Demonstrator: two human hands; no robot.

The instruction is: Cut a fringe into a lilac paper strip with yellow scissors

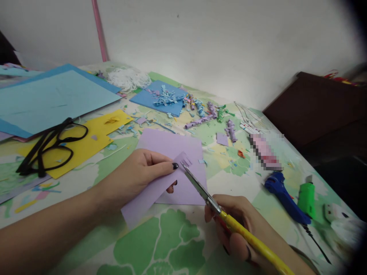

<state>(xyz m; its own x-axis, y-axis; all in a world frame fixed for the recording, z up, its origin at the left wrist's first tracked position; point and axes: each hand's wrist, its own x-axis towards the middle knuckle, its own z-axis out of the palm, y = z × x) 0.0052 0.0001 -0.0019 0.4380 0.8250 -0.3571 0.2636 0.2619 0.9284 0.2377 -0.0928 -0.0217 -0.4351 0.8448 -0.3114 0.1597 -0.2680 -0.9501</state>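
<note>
A strip of purple paper (pixel 149 192) is pinched between the thumb and fingers of my left hand (pixel 153 168). Small slits show at its upper right end. My right hand (pixel 233 225) is closed around a pair of scissors (pixel 202 190) with a yellow handle, and the blade tips lie at the slit end of the strip. The blades look nearly together. Beneath the strip, a larger purple sheet (pixel 183 191) lies flat on the table. Part of that sheet is hidden behind my left hand.
Black eyeglasses (pixel 56 151) rest on yellow paper (pixel 94 133) at left, near large blue sheets (pixel 57 91). Rolled, fringed paper pieces (pixel 212 110) and white string (pixel 129 79) lie behind. A blue glue gun (pixel 286 196) and green cutter (pixel 306 200) sit at right.
</note>
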